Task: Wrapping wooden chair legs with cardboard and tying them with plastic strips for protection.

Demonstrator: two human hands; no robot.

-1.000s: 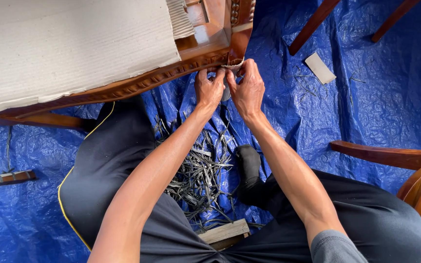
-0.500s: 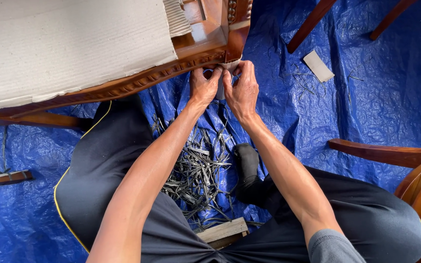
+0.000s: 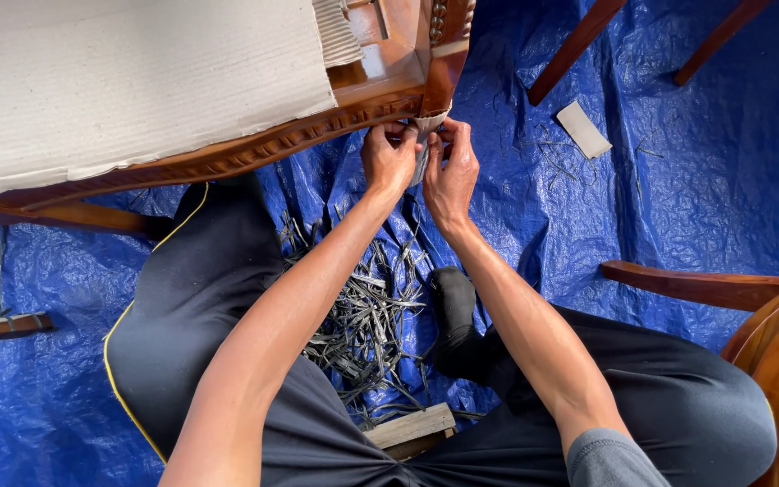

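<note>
A carved, polished wooden chair [image 3: 380, 86] lies tipped over my lap, its seat covered by a sheet of corrugated cardboard [image 3: 128, 86]. At the chair's corner leg a narrow strip of corrugated wrapping [image 3: 431, 120] goes round the wood. My left hand [image 3: 388, 160] and my right hand [image 3: 448, 171] meet just below that corner, thumbs and fingers pinching the strip's loose end from both sides. Both hands hide the lower part of the strip.
A blue tarpaulin [image 3: 696, 180] covers the floor. A heap of cut grey strap pieces [image 3: 367, 316] lies between my legs, with a wooden block [image 3: 412, 426] near me. A cardboard scrap [image 3: 584, 129] lies at the back right. Other chair parts [image 3: 705, 287] stand right.
Both hands stay at the chair's corner, shifting slightly up and down as the fingers rework the strip. The view has drifted a little.
</note>
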